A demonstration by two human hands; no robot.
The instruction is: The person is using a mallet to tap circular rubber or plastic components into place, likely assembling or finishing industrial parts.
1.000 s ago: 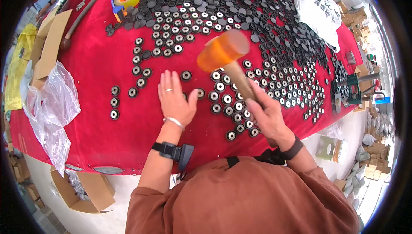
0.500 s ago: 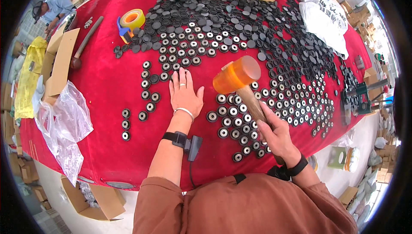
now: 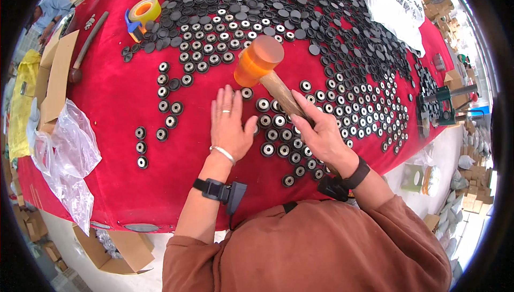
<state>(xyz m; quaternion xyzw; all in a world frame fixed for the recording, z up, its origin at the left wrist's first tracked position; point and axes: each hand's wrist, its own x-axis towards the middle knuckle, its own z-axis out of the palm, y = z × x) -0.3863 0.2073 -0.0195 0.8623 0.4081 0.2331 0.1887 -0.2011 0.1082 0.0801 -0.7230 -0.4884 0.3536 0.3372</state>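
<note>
Head view, right hand: the right hand (image 3: 320, 134) is wrapped tight around the brown wooden handle of a mallet with a translucent orange cylindrical head (image 3: 259, 61), fingers closed on the shaft, a dark band on the wrist.
Head view, mallet: the orange head hangs above the red cloth-covered table (image 3: 112, 110), near the upper end of the rows, with the handle slanting down to the right into the grip.
Head view, left hand: the left hand (image 3: 229, 125) lies flat on the red cloth, palm down and fingers spread; it holds nothing. A ring, a thin bracelet and a black wrist device show on that arm.
Head view, parts: small round black discs with pale metal centres (image 3: 278, 137) lie in rows just to the right of the left hand, under and beside the mallet handle; one disc (image 3: 247, 93) sits just beyond its fingertips, below the orange head.
Head view, step in hand: judging by the raised head, this looks like a hammering stroke on seated discs, one at a time.
Head view, next move: a blow would need to land square on a disc, with the flat hand's fingers kept apart from it.
Head view, surroundings: a heap of plain black discs (image 3: 257, 8) covers the far table, a yellow tape roll (image 3: 143, 10) lies far left, a clear plastic bag (image 3: 69, 153) hangs at the left edge.
</note>
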